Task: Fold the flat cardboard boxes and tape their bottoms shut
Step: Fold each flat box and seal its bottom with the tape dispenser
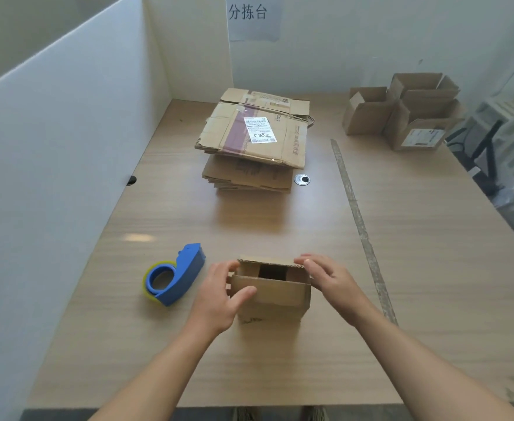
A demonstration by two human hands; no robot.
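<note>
A small cardboard box [272, 299] stands on the table near me, its top flaps partly folded inward with a dark gap between them. My left hand [222, 296] grips the box's left side, thumb on the near flap and fingers at the far left corner. My right hand [325, 276] holds the right side, fingertips on the far flap's edge. A blue tape dispenser [175, 275] with a roll of tape lies to the left of the box. A stack of flat cardboard boxes [254, 138] lies at the middle back.
Three folded open boxes [401, 110] stand at the back right. A strip of old tape [360, 226] runs along the table [432, 268]. A round metal grommet [301, 179] sits beside the stack. A white partition [52, 147] walls the left side.
</note>
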